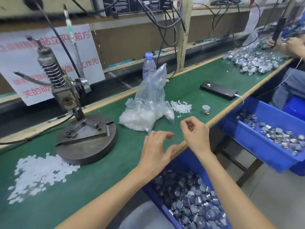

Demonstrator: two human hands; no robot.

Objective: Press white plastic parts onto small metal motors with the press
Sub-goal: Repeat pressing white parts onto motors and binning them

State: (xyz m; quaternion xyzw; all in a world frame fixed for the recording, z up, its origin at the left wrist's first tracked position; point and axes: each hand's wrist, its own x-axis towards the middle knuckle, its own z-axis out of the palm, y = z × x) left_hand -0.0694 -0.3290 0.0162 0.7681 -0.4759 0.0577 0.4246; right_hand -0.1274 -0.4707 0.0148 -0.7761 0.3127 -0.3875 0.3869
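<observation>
A blue bin (pixel 166 210) of small metal motors (pixel 194 202) sits below the counter's (pixel 115 162) front edge, probably for easy reach. Above that edge the hands are apart: the left hand (pixel 156 149) hangs loose-fingered and empty, while the right hand (pixel 196 134) curls its fingers, whether around a part cannot be told. White plastic parts (pixel 38 176) lie heaped front-left beside the press (pixel 74 113), which has no motor seated. Blurred red characters on the sign (pixel 49 63) behind include "前方" and "工作".

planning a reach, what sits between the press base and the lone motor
In the head view, between press base and lone motor: a clear plastic bag of white parts, then a small pile of them.
</observation>
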